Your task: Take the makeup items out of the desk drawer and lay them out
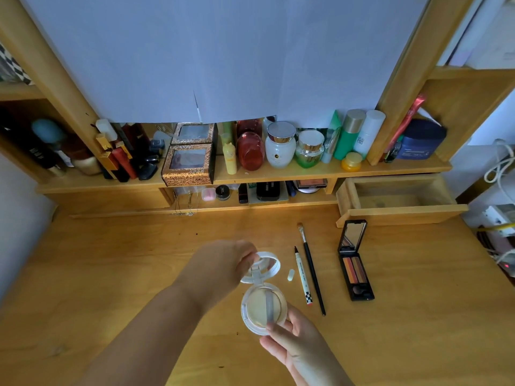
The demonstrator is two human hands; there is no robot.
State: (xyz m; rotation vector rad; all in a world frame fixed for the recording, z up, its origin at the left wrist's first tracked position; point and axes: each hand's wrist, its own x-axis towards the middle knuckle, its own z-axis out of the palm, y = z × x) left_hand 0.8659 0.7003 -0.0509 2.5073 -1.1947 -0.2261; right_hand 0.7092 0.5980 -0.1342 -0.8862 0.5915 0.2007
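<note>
A round white cushion compact (262,307) is held open over the desk, its cream puff showing in the base. My right hand (289,341) grips the base from below. My left hand (223,263) pinches the raised lid (264,264) at its far edge. To the right on the desk lie a small white cap (290,274), a white liner pen (303,277), a long black brush (312,268) and an open black eyeshadow palette (355,263) with its mirror up. The wooden drawer (401,210) stands pulled out at the back right, and I see nothing inside it.
A shelf (278,174) along the back carries jars, bottles, lipsticks and two patterned boxes (192,157). A lower slot holds more compacts and small pots (262,190). Cables and a power strip (501,218) hang at the right edge. White paper covers the mirror above.
</note>
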